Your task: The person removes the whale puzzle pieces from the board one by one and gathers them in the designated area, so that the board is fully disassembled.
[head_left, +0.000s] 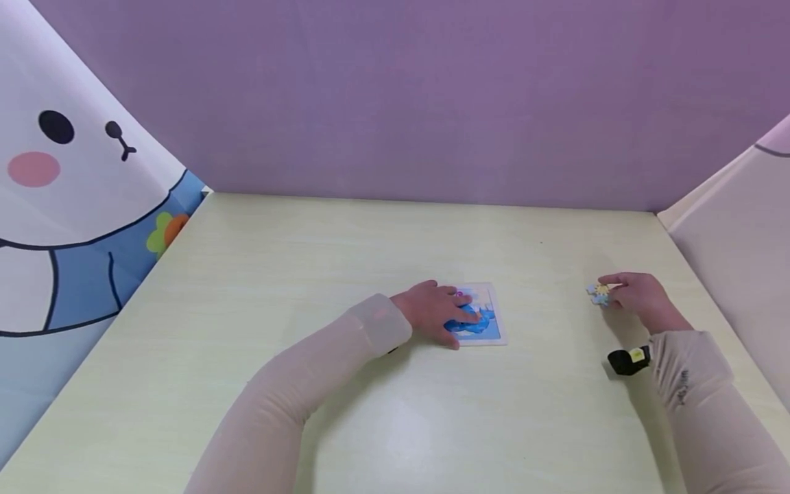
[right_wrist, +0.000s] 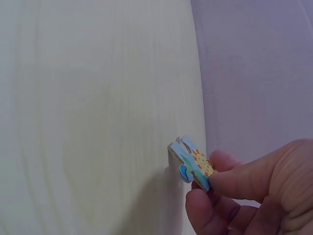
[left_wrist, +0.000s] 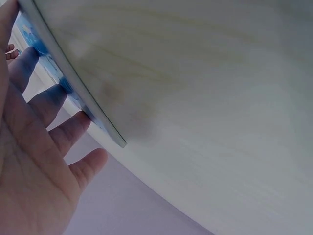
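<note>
A puzzle board (head_left: 496, 322) with a blue picture and a pale frame lies flat near the middle of the table. My left hand (head_left: 435, 312) rests on it with spread, straight fingers; in the left wrist view the fingertips touch the picture side of the board (left_wrist: 73, 73). Part of the picture is hidden under the hand. Off to the right, my right hand (head_left: 638, 295) pinches a jigsaw puzzle piece (head_left: 599, 293) between thumb and fingers. The right wrist view shows a yellow sun on light blue and green on this piece (right_wrist: 188, 159).
The pale wooden table (head_left: 216, 370) ends at a purple wall cloth (head_left: 432, 103) at the back. A cloth with a cartoon animal (head_left: 80, 171) hangs at the left, another pale cloth (head_left: 740, 226) at the right. A black device (head_left: 628, 360) sits at the right wrist.
</note>
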`<action>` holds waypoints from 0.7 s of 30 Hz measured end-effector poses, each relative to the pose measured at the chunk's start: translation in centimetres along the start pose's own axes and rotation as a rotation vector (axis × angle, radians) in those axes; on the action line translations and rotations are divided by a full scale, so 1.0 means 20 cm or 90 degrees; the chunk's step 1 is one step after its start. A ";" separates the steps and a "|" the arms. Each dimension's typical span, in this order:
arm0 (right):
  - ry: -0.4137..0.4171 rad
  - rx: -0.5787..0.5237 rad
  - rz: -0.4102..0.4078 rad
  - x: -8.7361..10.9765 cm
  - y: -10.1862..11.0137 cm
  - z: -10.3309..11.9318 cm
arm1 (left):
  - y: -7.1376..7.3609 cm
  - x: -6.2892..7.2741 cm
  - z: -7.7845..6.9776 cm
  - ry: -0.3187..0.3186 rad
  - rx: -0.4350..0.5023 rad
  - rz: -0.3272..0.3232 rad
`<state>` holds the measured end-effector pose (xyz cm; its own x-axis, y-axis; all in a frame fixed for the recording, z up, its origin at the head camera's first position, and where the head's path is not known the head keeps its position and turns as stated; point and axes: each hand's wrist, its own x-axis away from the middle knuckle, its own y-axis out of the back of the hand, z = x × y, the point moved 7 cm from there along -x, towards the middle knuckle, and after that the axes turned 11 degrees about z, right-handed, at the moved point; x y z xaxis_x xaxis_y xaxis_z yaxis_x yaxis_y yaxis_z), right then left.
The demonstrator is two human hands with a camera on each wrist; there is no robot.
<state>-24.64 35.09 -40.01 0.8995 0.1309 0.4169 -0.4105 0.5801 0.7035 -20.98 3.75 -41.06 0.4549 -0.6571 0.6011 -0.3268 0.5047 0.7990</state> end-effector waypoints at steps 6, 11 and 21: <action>-0.001 0.022 0.007 -0.01 0.00 0.00 | 0.01 0.01 -0.01 0.004 -0.005 0.010; 0.000 0.015 0.013 -0.01 0.00 -0.01 | 0.01 0.00 -0.01 0.006 -0.005 0.007; -0.015 0.073 0.013 0.01 0.01 0.00 | 0.00 0.00 0.00 0.009 -0.005 0.005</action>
<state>-24.57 35.26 -39.77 0.8873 0.1228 0.4445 -0.4448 0.4818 0.7550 -20.94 3.77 -41.13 0.4636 -0.6449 0.6076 -0.3245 0.5146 0.7937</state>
